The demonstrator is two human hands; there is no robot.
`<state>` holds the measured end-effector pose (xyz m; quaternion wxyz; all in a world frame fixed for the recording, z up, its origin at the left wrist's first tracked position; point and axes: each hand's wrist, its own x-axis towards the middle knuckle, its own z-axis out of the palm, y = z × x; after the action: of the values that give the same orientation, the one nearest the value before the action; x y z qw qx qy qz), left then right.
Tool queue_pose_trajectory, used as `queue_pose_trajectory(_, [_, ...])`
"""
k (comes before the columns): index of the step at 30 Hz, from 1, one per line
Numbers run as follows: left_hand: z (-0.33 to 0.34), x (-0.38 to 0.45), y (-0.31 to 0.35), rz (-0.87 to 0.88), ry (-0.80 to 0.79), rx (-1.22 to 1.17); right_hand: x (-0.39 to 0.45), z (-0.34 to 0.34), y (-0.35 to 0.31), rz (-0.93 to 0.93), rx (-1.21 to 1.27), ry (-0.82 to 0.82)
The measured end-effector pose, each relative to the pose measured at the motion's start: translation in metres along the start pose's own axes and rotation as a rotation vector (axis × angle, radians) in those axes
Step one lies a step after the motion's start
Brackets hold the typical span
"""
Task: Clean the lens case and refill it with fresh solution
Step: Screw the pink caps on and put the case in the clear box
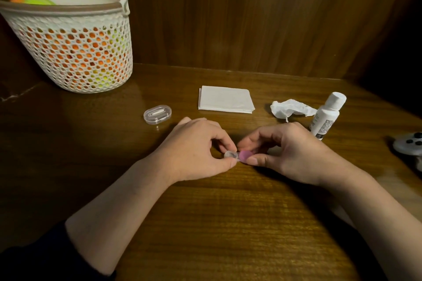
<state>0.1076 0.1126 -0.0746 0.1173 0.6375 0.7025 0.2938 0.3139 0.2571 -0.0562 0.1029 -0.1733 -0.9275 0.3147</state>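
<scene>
1. left hand (196, 143) pinches the clear end of the lens case (235, 156) between thumb and forefinger; case sits between both hands, low over the wooden table (228, 223).
2. right hand (290, 150) closed on the purple cap (245, 155), thumb in front, fingers behind. likely a twist, on or off, can't tell which.
3. advice: keep case level, brace it with the left, turn only the cap.
4. beyond the right hand: solution bottle (326, 115), capped, upright; crumpled tissue (291, 108) beside it.
5. beyond both hands: folded tissue stack (226, 99); clear oval box (157, 114) past the left.
</scene>
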Motion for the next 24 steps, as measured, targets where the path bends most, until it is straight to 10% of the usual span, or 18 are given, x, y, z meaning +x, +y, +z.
queue_pose_trajectory(24, [-0.0003,-0.0006,0.0017,-0.011,0.004,0.013,0.0003,0.0035,-0.0004,0.023,-0.069,0.041])
